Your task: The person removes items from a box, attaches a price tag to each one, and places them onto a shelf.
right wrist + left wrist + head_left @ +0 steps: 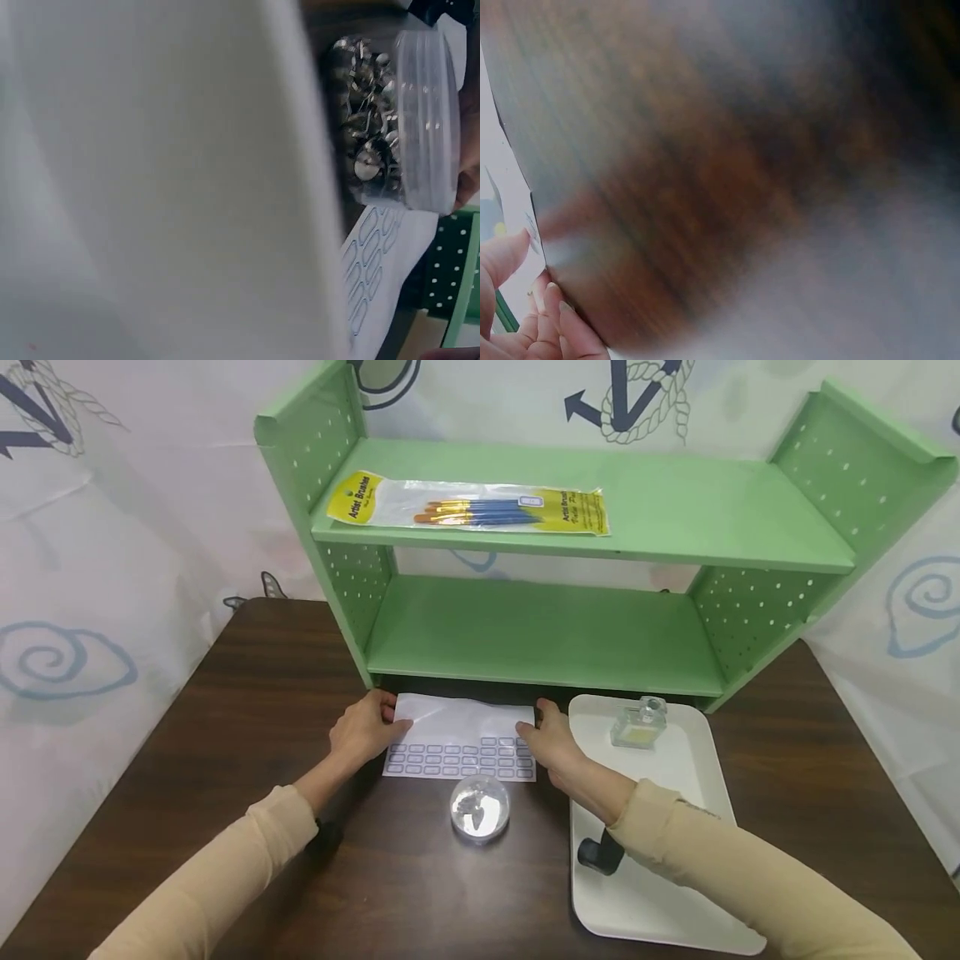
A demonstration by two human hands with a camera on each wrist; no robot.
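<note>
A white sheet of blue-bordered sticker labels (461,727) lies in front of the green shelf, its label rows toward me. My left hand (363,727) pinches its left edge, thumb on top; the left wrist view shows that thumb (506,255) on the paper with fingertips curled below. At the opposite edge, my right hand (555,739) grips the sheet, thumb over the paper. Just in front of the sheet stands a round clear jar (480,810). Seen from the right wrist, the jar (427,120) has a clear lid and is filled with shiny metal tacks (367,161).
A white tray (652,910) lies under my right forearm, holding a glass bottle (639,724) at its far end. The green two-tier shelf (540,635) stands behind the sheet, with a packet of artist brushes (468,508) on its upper board. Dark wooden table (247,693) surrounds them.
</note>
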